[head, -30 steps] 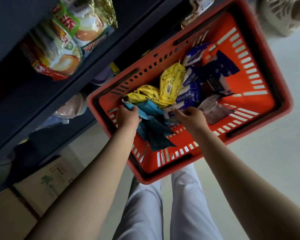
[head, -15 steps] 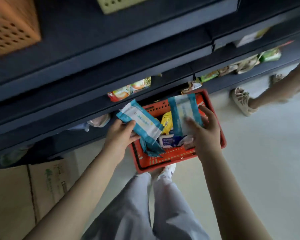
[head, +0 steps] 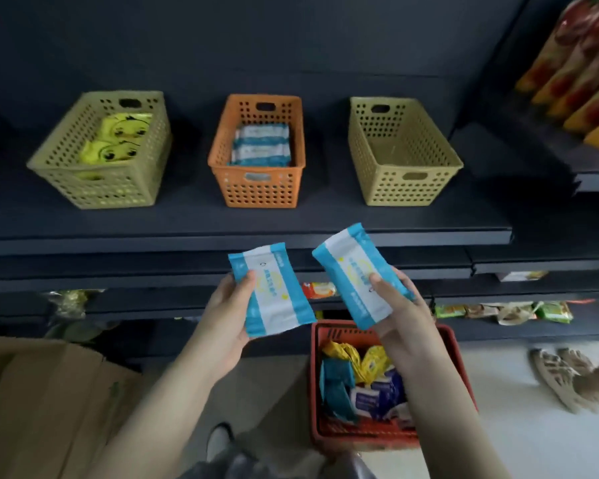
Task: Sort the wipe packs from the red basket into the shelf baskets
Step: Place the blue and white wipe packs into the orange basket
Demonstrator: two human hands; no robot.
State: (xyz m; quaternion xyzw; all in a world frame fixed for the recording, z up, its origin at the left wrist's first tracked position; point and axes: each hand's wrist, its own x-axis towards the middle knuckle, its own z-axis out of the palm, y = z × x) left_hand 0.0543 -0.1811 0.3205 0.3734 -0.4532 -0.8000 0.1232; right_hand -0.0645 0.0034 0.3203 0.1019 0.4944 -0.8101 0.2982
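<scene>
Delivery seems the step: left hand fingers clamp a blue pack, right hand fingers a second blue pack, both needing the orange basket.

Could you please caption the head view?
Left hand and right hand hold blue-and-white wipe packs below the orange basket.

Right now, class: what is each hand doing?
Left hand: holding a blue-and-white wipe pack.
Right hand: holding another blue-and-white pack.
</scene>
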